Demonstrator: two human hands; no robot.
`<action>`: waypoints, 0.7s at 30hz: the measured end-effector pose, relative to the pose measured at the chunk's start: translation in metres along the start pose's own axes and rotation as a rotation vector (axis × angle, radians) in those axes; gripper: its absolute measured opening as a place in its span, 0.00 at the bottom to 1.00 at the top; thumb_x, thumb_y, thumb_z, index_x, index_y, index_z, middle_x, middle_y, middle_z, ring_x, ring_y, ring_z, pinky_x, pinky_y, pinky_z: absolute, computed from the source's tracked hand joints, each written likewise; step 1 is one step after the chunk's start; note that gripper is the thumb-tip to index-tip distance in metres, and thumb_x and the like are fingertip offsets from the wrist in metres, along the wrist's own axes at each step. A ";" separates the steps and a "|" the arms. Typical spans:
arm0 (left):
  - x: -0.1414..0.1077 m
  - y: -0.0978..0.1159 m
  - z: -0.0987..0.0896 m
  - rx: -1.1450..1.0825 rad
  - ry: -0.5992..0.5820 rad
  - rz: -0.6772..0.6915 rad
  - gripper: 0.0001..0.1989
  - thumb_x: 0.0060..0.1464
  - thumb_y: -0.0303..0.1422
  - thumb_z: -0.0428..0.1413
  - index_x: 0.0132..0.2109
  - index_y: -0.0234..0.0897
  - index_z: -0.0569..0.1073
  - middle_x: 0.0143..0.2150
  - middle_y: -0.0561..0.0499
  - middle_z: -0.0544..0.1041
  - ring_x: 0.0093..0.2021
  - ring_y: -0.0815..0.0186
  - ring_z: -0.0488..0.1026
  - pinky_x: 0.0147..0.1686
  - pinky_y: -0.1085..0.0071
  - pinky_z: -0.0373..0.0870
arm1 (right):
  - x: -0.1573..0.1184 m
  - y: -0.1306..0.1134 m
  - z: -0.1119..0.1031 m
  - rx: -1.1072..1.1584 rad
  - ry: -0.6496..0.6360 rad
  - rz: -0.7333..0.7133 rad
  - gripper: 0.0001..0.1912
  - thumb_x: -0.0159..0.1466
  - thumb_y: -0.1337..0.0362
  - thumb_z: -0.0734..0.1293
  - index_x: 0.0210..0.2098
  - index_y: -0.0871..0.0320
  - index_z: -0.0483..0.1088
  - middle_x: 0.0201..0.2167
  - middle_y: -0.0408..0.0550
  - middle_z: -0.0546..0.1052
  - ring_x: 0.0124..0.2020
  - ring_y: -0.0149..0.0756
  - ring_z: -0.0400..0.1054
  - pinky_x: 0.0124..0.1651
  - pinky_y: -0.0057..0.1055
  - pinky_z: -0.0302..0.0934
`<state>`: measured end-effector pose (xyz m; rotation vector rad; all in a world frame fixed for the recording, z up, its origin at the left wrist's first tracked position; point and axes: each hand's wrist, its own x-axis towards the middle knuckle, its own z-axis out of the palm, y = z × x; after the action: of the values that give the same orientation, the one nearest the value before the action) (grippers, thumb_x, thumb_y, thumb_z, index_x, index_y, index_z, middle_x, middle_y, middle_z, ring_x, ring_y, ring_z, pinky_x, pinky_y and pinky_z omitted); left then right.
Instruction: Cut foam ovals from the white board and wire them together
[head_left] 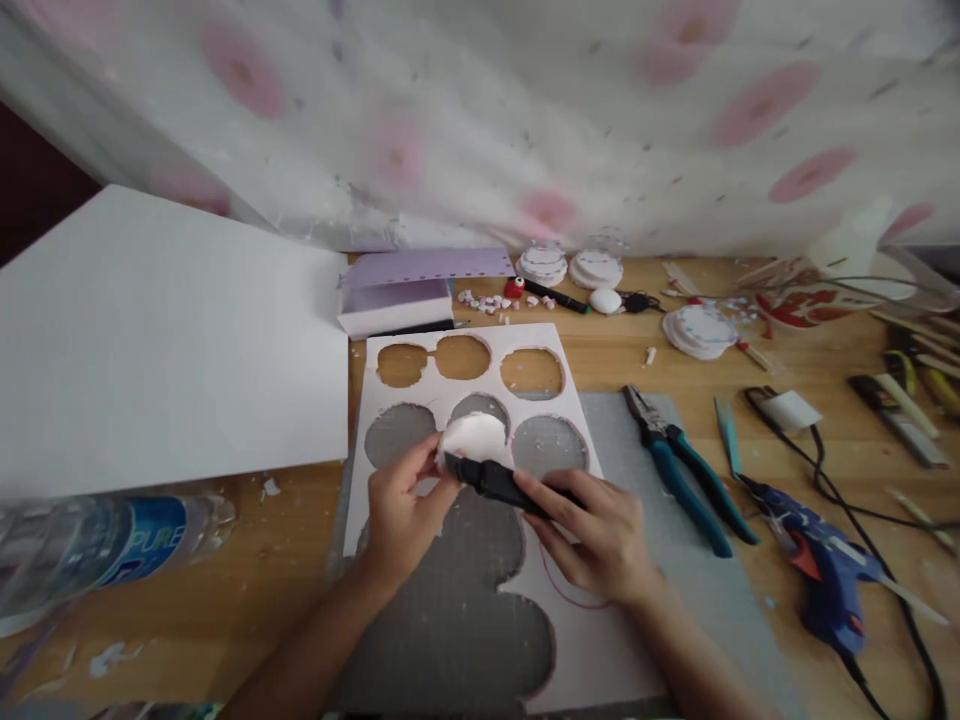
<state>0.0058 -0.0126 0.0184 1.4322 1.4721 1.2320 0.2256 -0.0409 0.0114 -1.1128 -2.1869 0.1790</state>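
Note:
Between the thumb and fingers of my left hand is a white foam disc, tilted above the cut sheet. My right hand is closed around a black utility knife, whose front end lies against the disc's near edge by my left fingertips. The blade itself cannot be made out. Under both hands lies a white foam sheet with several rounded holes cut through it. A pink curved line is drawn on the sheet below my right hand. Part of a grey cutting mat shows beneath the sheet.
Blue-handled pliers, a blue glue gun and a corded white plug lie to the right. Stacked white discs and a purple-lidded box are behind. A large white board and a water bottle stand left.

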 end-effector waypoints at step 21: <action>-0.005 0.008 -0.003 0.039 -0.182 0.052 0.07 0.53 0.29 0.57 0.40 0.36 0.77 0.25 0.56 0.73 0.22 0.74 0.69 0.21 0.82 0.65 | 0.000 0.003 -0.002 -0.101 0.092 -0.042 0.19 0.63 0.67 0.68 0.53 0.54 0.72 0.33 0.48 0.75 0.29 0.32 0.69 0.31 0.28 0.60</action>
<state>0.0057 -0.0183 0.0264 1.5737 1.3504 1.0779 0.2294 -0.0395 0.0118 -1.1067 -2.1551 -0.0020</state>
